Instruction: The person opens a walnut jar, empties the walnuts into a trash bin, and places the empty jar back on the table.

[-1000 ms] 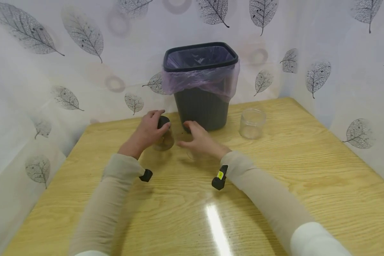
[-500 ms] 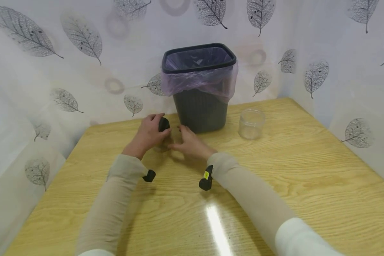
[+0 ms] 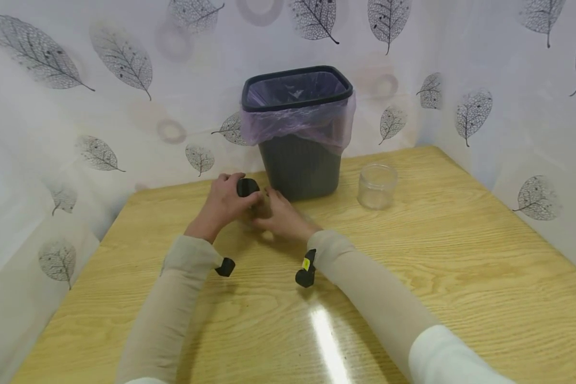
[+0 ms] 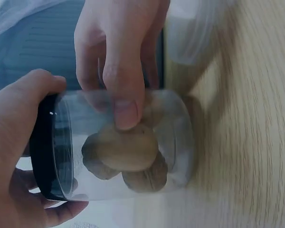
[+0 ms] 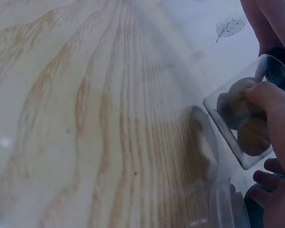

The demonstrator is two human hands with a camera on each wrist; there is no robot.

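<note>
In the head view my left hand [image 3: 219,204] holds a clear jar by its black lid [image 3: 247,187]. My right hand [image 3: 284,217] grips the side of the jar body [image 4: 179,126], thumb pressed on its wall. Through the plastic, a few brown rounded things [image 4: 145,173] like walnuts show in the left wrist view. In the right wrist view the jar stands tilted, with the right thumb across it. Whether its base touches the table cannot be told. The lid looks seated on the jar.
A dark trash bin [image 3: 300,173] with a pinkish liner [image 3: 297,122] stands just behind the hands. To its right sits a clear lidless container [image 3: 377,188]. The wooden table [image 3: 413,256] meets a leaf-patterned curtain [image 3: 173,64] at the back.
My right hand has moved left to the jar and now grips its body. The left hand has stayed on the lid, and the jar has shifted slightly.
</note>
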